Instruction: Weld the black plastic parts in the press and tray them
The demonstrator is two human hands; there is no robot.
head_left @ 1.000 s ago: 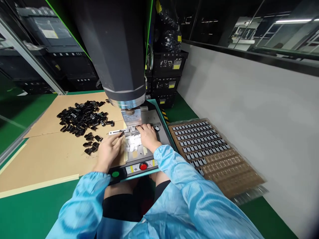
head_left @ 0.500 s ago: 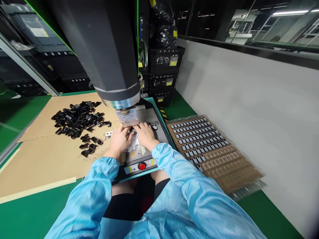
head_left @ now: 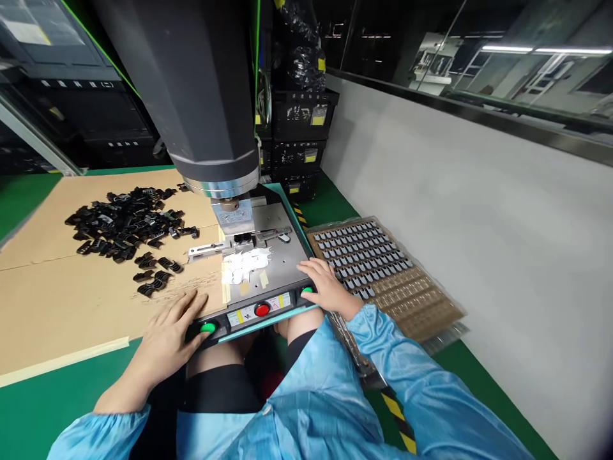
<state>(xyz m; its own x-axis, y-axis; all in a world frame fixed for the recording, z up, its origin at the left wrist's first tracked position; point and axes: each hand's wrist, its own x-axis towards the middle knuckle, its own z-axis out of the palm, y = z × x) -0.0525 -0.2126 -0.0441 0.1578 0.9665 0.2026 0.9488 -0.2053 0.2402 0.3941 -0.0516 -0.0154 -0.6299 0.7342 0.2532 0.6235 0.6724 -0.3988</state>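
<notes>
My left hand [head_left: 168, 332] lies open at the machine's front left, fingers spread on the cardboard and thumb at a green button [head_left: 207, 328]. At the front right corner, my right hand [head_left: 326, 284] is open too, its thumb at the other green button [head_left: 307, 291]. Between them sits a red button [head_left: 262, 310] on the front panel. A small black part [head_left: 242, 238] rests in the metal fixture [head_left: 211, 249], below the press head [head_left: 232, 214]. White pieces [head_left: 246, 263] lie on the metal plate [head_left: 283, 271] in front of the fixture.
A pile of black clips [head_left: 127, 220] lies on the cardboard [head_left: 100, 306] at left. To the right, a tray [head_left: 421, 294] holds rows of grey-white pieces. Black crates [head_left: 304, 118] are stacked behind, beside a white wall [head_left: 431, 166].
Both hands have left the fixture under the press head. The left moved down and left to its green button, the right moved down and right to the other. The fixture is now uncovered.
</notes>
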